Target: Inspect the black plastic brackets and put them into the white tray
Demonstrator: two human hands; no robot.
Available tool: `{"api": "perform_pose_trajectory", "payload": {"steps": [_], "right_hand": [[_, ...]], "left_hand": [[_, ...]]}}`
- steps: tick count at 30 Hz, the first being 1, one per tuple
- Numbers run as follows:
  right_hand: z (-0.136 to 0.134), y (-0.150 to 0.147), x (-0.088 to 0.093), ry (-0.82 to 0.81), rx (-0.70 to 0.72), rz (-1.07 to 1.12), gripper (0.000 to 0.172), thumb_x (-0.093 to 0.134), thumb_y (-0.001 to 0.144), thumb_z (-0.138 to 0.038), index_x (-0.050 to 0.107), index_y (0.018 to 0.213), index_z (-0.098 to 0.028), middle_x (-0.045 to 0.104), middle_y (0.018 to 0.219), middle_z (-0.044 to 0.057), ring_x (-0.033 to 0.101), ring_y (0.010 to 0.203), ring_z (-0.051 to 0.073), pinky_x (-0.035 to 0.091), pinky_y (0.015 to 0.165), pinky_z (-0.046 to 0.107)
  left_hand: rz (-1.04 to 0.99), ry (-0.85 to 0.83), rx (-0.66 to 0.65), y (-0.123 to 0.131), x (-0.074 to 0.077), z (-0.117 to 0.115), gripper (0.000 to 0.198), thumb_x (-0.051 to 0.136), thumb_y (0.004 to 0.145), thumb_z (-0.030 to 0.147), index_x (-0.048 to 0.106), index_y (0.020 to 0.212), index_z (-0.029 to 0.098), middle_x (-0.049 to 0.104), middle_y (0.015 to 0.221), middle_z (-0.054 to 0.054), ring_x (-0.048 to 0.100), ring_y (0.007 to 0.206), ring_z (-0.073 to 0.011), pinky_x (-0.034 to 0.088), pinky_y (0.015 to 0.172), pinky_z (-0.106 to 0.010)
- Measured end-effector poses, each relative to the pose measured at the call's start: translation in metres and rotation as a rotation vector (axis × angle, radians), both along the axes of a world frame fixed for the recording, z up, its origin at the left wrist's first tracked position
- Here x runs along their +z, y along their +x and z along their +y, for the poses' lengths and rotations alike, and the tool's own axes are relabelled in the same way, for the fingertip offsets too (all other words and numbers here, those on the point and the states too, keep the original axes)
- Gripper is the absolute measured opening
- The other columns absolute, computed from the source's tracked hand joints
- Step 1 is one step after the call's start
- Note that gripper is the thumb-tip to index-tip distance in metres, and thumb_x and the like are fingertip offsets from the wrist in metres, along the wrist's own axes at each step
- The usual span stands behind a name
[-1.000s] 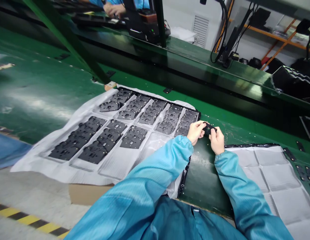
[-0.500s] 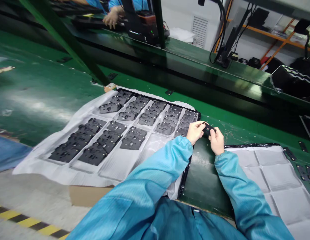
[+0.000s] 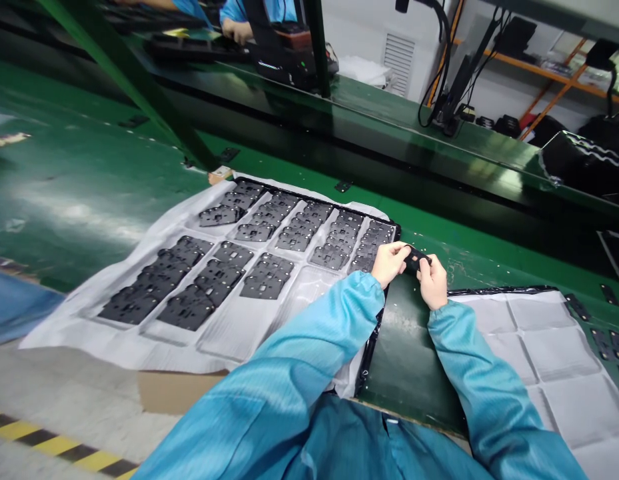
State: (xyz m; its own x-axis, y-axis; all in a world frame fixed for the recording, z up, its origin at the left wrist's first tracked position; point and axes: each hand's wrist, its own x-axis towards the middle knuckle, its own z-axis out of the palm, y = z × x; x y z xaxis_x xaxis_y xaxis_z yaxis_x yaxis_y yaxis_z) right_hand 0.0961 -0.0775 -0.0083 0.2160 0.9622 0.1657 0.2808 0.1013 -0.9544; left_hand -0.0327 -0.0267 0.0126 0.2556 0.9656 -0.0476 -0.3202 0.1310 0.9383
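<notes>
We pinched a small black part (image 3: pixel 415 259) between left hand (image 3: pixel 389 264) and right hand (image 3: pixel 433 283), fingers pressed on it, parts tray (image 3: pixel 154 233) at 9 o'clock.

Matt black plastic part (image 3: pixel 414 259); glossy green bench (image 3: pixel 89 180).

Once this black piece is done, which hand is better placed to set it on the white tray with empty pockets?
Probably the right hand: it already pinches the black piece, and that white tray lies on its side. The left hand would have to cross over.
</notes>
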Motion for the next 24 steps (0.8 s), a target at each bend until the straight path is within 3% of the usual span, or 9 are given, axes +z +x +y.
{"api": "perform_pose_trajectory", "payload": {"steps": [15,22,24], "right_hand": [[0.0000,-0.0011,0.0020,0.015,-0.021,0.007,0.027,0.048,0.090,-0.045,0.049,0.080,-0.020,0.039,0.055,-0.006,0.035,0.044,0.007,0.028,0.042,0.020],[0.0008,-0.0005,0.0048,-0.012,-0.016,0.134,0.029,0.049,0.089,-0.048,0.046,0.079,-0.021,0.032,0.054,-0.008,0.030,0.042,0.006,0.025,0.039,0.019],[0.0014,0.0000,0.0047,-0.018,-0.018,0.156,0.030,0.050,0.088,-0.048,0.045,0.078,-0.021,0.032,0.054,-0.008,0.029,0.042,0.006,0.024,0.039,0.018]], "left_hand": [[0.009,0.029,-0.006,0.0005,-0.0004,0.0003,0.020,0.058,0.078,0.029,0.063,0.079,0.010,0.063,0.067,-0.003,0.040,0.032,-0.0021,0.024,0.032,-0.018],[0.049,0.038,-0.093,-0.0016,0.0004,0.0007,0.018,0.053,0.074,0.019,0.064,0.085,0.010,0.062,0.065,-0.001,0.043,0.035,-0.0027,0.027,0.034,-0.016],[0.050,0.051,-0.122,-0.0025,0.0012,0.0001,0.026,0.052,0.070,0.013,0.064,0.093,0.010,0.062,0.066,-0.001,0.044,0.036,-0.0030,0.029,0.034,-0.016]]}}
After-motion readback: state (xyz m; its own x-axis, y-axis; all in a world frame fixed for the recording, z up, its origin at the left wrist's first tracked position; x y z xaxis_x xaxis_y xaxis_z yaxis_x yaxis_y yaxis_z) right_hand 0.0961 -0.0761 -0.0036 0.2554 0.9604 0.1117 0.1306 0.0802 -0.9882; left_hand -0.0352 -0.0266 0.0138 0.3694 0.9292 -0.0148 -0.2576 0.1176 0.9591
